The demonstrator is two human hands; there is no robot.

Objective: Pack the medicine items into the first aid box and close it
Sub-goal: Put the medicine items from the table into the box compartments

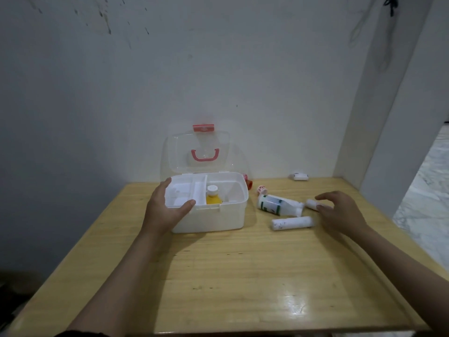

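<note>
A white first aid box [218, 218] stands open on the wooden table, its clear lid [198, 152] with a pink handle upright against the wall. A yellow bottle [213, 196] with a white cap sits inside. My left hand [165, 207] grips the box's front left corner, thumb on the rim. To the right lie a white bottle with a green label [277, 203], a long white tube [291, 223] and a small white roll [312, 204]. My right hand [340, 210] hovers with spread fingers over the roll, touching nothing that I can see.
A small round red-and-white container [262, 189] and a red-capped item [248, 181] lie just right of the box. A white item [300, 176] rests by the back wall. The table [243, 276] ends at a wall corner on the right.
</note>
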